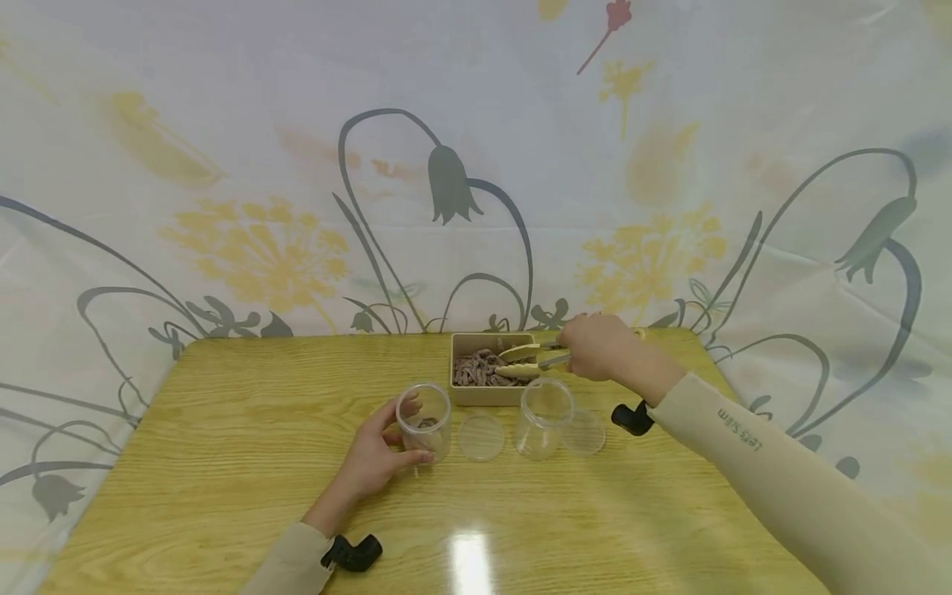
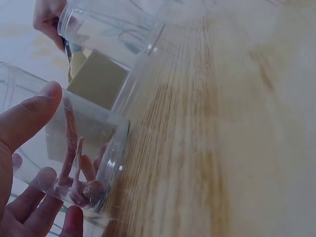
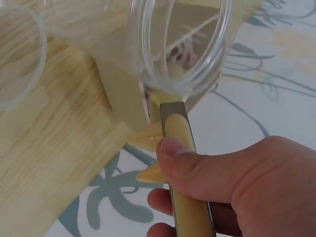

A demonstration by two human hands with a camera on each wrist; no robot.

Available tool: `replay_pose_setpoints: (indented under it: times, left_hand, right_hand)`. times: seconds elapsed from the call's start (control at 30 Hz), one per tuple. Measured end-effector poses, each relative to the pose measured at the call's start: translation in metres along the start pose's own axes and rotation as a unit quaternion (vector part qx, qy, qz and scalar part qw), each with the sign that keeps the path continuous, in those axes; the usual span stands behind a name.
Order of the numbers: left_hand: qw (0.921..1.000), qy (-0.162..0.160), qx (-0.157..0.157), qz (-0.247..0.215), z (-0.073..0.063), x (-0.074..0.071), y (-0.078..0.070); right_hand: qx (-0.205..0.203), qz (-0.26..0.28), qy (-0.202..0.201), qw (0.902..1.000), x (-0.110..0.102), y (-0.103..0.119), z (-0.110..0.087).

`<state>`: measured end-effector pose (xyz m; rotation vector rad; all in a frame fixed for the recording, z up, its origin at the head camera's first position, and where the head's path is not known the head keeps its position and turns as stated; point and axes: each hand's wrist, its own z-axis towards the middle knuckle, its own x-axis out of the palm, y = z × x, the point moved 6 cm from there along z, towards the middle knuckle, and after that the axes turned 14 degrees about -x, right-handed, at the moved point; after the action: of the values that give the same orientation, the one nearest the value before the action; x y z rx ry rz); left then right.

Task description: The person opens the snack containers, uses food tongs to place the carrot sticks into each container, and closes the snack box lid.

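Yellow wood-grained tabletop (image 1: 223,471) filled the foreground. Near left, the left hand (image 1: 375,453) gripped a clear cylindrical plastic jar (image 1: 426,411) holding reddish-brown strips (image 1: 427,423); rightward stood a second clear jar (image 1: 540,431). Farther, the right hand (image 1: 601,346) clasped yellow-tipped metal tongs (image 1: 521,370), ends apparently among brown pieces (image 1: 476,368) inside a beige rectangular box (image 1: 487,397).

Yellow tongs (image 1: 522,353), tips in beige box (image 1: 483,397) — clear jar (image 1: 427,420) upright

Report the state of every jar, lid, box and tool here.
Left jar: upright, open, few brown pieces inside
Right jar: upright, open, seemingly empty
Left lid: off, lying flat
Right lid: off, lying flat
Box: open, holding more pieces
Tongs: in right hand, tips apart, inside box
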<state>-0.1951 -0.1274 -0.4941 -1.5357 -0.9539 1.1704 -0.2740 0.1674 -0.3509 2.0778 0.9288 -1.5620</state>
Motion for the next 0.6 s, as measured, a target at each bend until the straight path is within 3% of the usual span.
replay_pose_setpoints:
  times: [0.27,0.6]
  left_hand:
    - [1.0,0.004,0.001,-0.003,0.0,0.0,-0.003]
    - [0.9999,0.004,-0.009,-0.004,0.001,0.0,0.001]
  right_hand:
    - [-0.012,-0.027,-0.044,0.9986,-0.002,0.004,-0.005]
    - [-0.007,0.012,-0.059,0.9982,-0.007,-0.006,-0.013]
